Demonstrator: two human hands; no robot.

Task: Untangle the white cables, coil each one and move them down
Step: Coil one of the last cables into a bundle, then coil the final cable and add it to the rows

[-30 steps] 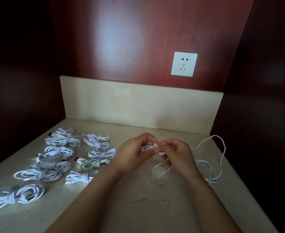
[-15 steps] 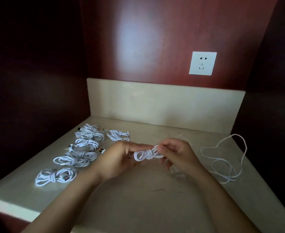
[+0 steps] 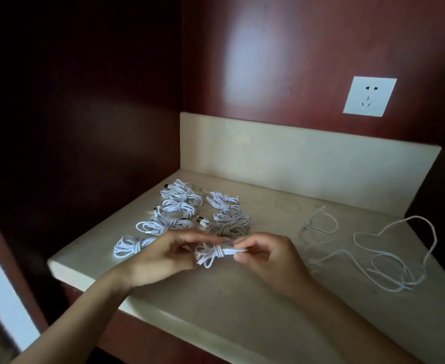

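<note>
Wrapped coil [image 3: 210, 253] held above the counter [image 3: 242, 324], near 2 rows of finished coils [image 3: 184, 214].
Pinched at its right tail by the right hand [image 3: 266, 256]; left hand [image 3: 161, 261] blurred at the left loops, grip unclear. Probably light, soft, springy: best taken at the wrapped waist.
</note>
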